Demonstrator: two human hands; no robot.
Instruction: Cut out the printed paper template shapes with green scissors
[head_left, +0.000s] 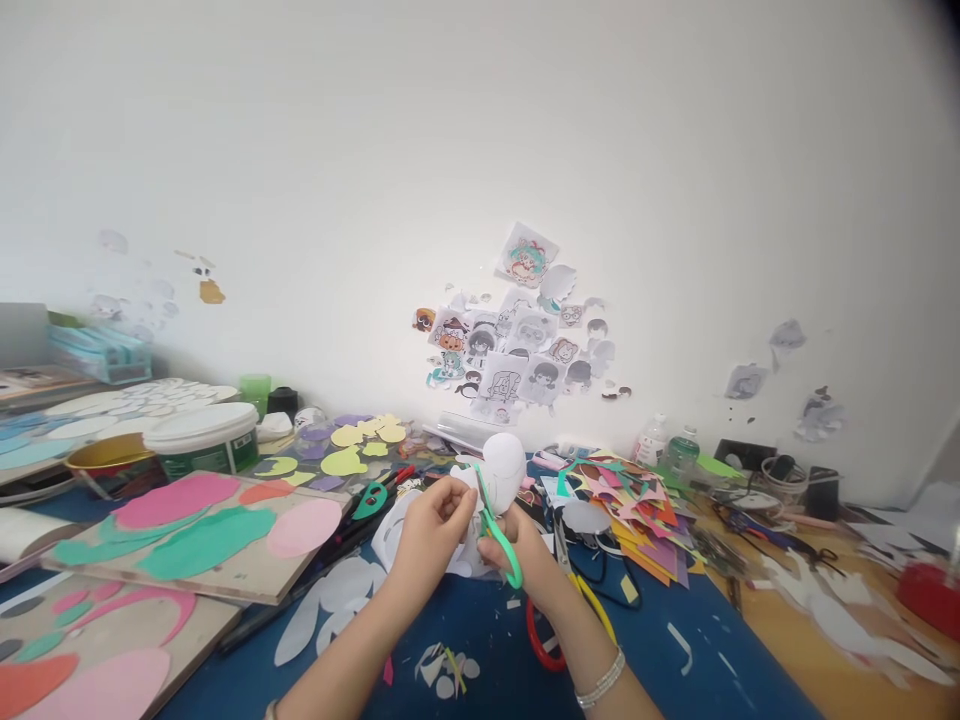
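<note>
Near the middle of the head view, my right hand is closed around green-handled scissors, with the blades pointing up and away from me. A white paper cutout with a rounded top stands up behind the blades. My left hand pinches the paper's left side, close to the scissor blades. Fingers cover part of the paper, so its lower outline is hidden. Below the hands lie small white paper scraps on the blue table surface.
Red-and-yellow-handled scissors lie beneath my right forearm. On the right is a heap of coloured paper. Boards with pink and green paper shapes stand left, beside a white-lidded tub. Drawings hang on the wall.
</note>
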